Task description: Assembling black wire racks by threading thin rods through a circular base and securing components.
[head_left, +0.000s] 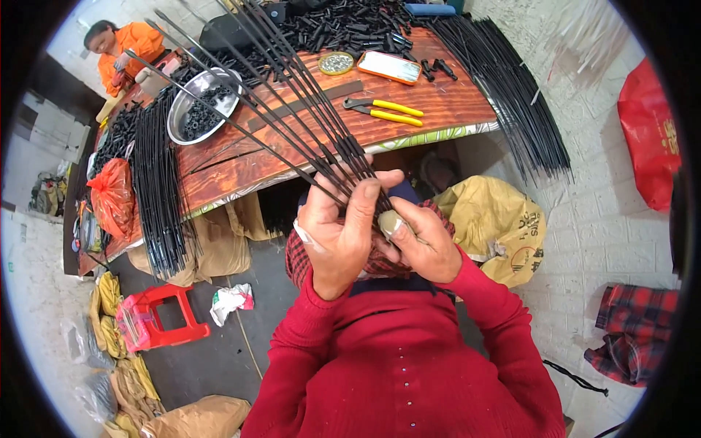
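My left hand (332,230) is closed round a fanned bundle of thin black rods (299,135), its thumb pressed along them. The rods slant up and away to the left over the table, and several carry thicker black sleeves near my fingers. Close beside it, my right hand (427,244) is closed at the lower end of the bundle, its thumb tip wrapped in pale tape. What its other fingers grip is partly hidden. On the table beyond lie pliers with yellow handles (387,111). A metal bowl (175,117) of small black parts stands to the left.
More black rods hang over the table's left edge (157,182) and right edge (522,95). Black tubular parts (350,29) are heaped at the back, near a round tin (336,63) and a white-orange tray (389,67). A red stool (175,317) stands lower left. A person (131,51) sits far left.
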